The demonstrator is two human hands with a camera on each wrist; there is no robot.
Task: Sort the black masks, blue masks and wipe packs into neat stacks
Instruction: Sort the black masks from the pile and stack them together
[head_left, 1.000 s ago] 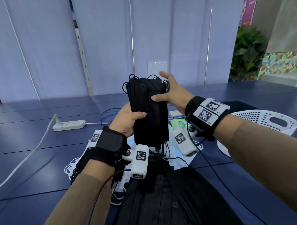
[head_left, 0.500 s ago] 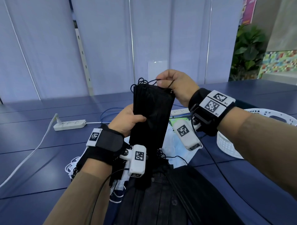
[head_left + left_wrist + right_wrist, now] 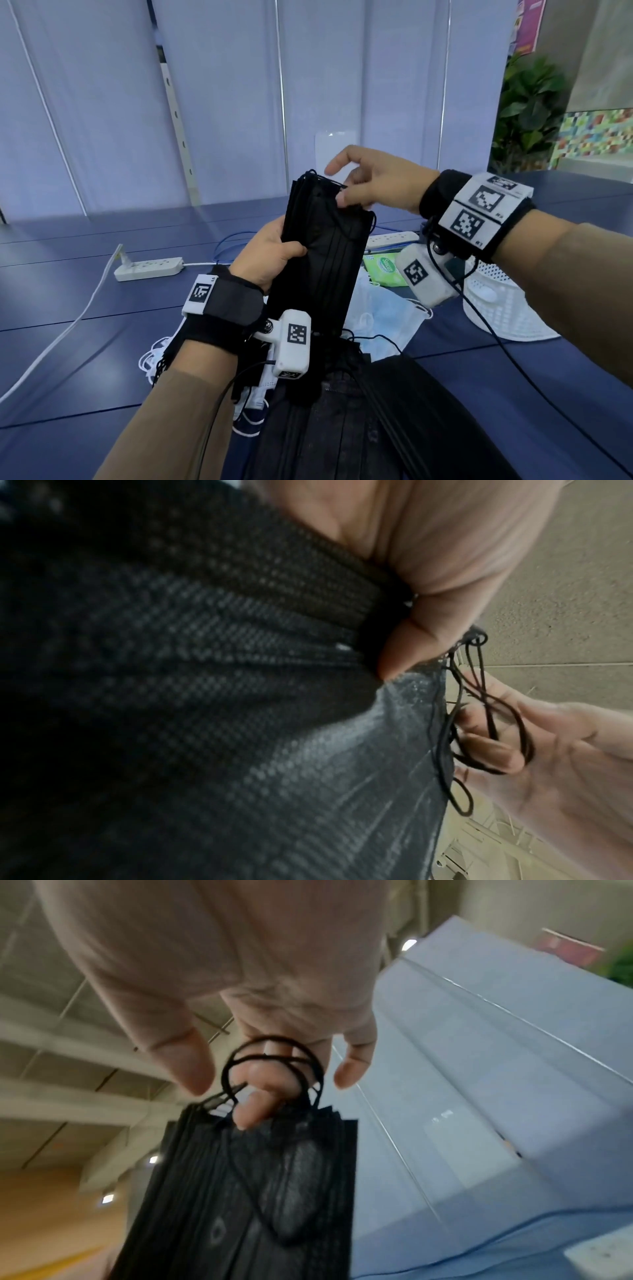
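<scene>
Nearest, a heap of black masks and white-looped masks (image 3: 255,394) lies at the table edge under the left forearm. Above it the left hand (image 3: 270,255) grips a stack of black masks (image 3: 322,260) by its long side, thumb across the front face, fingers hidden behind; the stack stands on end, tilted slightly, clear of the table (image 3: 85,308). At the stack's top end the right hand (image 3: 373,185) touches the upper corner with thumb and curled fingers. The right wrist view shows black ear loops (image 3: 270,1061) lying around those fingers (image 3: 255,1112); whether they pinch the fabric or only hook the loops cannot be told. The index finger stands raised and free.

Beyond the stack, blue masks (image 3: 380,318) lie loosely piled on the table. Just behind them rests a green wipe pack (image 3: 383,269), partly hidden by the right wrist camera. A white perforated basket (image 3: 496,308) sits to the right. Farther back lie a white power strip (image 3: 149,269) with its cable, and a second strip (image 3: 390,238) behind the stack.
</scene>
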